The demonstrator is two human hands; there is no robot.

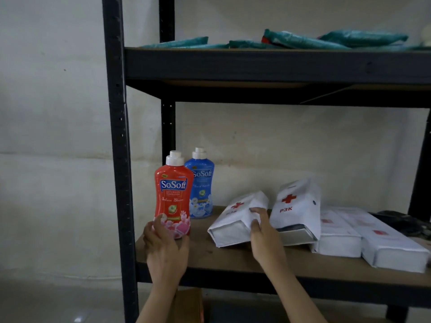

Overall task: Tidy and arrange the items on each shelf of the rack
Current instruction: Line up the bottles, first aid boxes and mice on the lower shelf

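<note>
On the upper shelf (256,64) lie teal pouches (349,39), some overlapping. On the lower shelf (233,255), a blue bottle (201,187) stands upright just behind and to the right of the red bottle (173,194), close to the rack post (117,136). Right of your hands, a second white kit (297,208) (marked P3K with a red cross) leans tilted, its lower edge resting over two more flat white boxes (373,236) lying side by side. Something dark (405,221) sits at the far right; you cannot tell what.

Your left hand (164,248) curls round the red bottle's base, thumb in front, bottle upright at the shelf's left end. Your right hand (262,231) grips the tilted first kit (235,220) on its right side, fingers bent over its top edge.
</note>
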